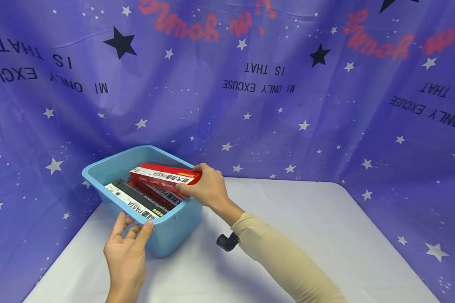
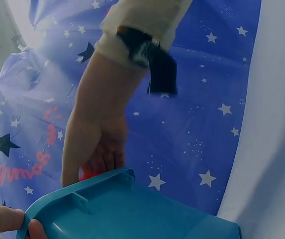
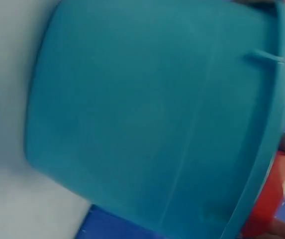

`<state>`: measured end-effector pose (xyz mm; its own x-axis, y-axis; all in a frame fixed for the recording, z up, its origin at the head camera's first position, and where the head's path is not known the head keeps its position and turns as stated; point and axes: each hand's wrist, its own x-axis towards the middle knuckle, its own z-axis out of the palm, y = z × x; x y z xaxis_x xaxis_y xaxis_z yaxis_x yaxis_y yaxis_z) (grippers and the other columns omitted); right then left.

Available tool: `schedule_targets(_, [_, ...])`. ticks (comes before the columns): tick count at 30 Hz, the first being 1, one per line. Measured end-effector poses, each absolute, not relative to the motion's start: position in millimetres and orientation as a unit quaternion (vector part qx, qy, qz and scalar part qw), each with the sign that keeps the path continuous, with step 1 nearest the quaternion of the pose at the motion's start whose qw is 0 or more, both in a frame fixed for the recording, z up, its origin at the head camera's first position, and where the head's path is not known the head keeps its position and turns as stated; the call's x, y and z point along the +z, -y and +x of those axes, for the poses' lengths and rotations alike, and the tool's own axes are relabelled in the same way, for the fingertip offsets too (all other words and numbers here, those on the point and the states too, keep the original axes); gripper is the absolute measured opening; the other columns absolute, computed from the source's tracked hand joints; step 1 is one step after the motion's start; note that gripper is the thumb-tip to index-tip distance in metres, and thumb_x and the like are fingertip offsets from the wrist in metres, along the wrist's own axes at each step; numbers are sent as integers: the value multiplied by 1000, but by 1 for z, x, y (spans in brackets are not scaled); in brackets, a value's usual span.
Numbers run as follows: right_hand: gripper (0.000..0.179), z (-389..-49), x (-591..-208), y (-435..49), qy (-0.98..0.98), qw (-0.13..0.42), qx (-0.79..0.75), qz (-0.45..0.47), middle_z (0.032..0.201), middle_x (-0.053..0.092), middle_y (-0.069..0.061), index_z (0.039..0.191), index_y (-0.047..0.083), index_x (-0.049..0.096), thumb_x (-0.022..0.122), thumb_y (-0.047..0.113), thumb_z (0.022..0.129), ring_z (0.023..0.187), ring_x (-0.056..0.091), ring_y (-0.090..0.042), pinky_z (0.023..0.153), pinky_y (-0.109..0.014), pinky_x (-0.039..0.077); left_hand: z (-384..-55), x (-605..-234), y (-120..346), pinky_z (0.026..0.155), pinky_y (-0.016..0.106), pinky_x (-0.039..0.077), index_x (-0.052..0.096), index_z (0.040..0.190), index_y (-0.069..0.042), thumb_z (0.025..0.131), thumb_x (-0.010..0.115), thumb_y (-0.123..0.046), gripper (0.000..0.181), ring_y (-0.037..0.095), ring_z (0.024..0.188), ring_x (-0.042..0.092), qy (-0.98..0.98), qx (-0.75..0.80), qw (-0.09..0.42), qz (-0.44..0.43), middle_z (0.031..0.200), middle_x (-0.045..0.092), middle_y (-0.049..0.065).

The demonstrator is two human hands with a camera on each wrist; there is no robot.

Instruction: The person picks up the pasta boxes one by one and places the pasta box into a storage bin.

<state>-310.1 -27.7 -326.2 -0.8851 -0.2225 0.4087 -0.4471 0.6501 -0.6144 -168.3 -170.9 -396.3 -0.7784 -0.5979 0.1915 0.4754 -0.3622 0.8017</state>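
Note:
A light-blue plastic bin stands on the left part of the table with several pasta boxes inside. My right hand grips the near end of a red pasta box, thumb on one side and fingers over the other. This box lies tilted on top of another red box, its held end at the bin's rim. A black box with a white side sits beside them. My left hand pinches the near rim of the bin between thumb and fingers, as the left wrist view also shows.
The bin stands on a white-covered table. A purple curtain with stars and lettering hangs behind it and at both sides. On the right wrist sits a black camera mount.

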Motion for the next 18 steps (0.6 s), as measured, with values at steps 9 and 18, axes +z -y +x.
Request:
schedule_targets(9, [42,-307,-334,36,944,177,152,232,85,67,0,98,12,68,73,47,77,88,62,-22,84,-41,48,-167,-400,164,83,23,57,12,154,2,86,65,15,87,15,91,53,467,-822,318,71,119,32,11])
schedule_targets(18, [62,-257,-367,-47,883,164,271,346,145,47,-9,144,6,47,63,37,92,137,39,-21,114,-38,34,-143,-389,158,98,18,47,12,154,0,96,51,9,71,15,108,54,565,-764,305,69,129,31,9])
